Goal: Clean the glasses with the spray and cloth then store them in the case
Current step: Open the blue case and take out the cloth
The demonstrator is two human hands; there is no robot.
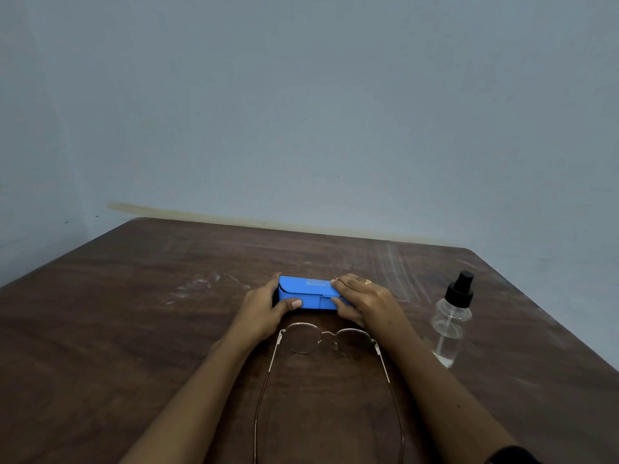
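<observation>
A blue glasses case [306, 293] lies shut on the brown table, held at both ends. My left hand [264, 313] grips its left end, thumb on the front face. My right hand [361, 301] covers its right end, fingers over the flap. Thin metal-framed glasses [326, 341] lie unfolded just in front of the case, lenses toward it and temples stretching back between my forearms. A clear spray bottle [452, 324] with a black nozzle stands to the right, apart from my hands. No cloth is visible.
The wooden table [134, 329] runs back to a pale blue wall; its far edge and right corner are in view. Faint white smears mark the surface behind the case.
</observation>
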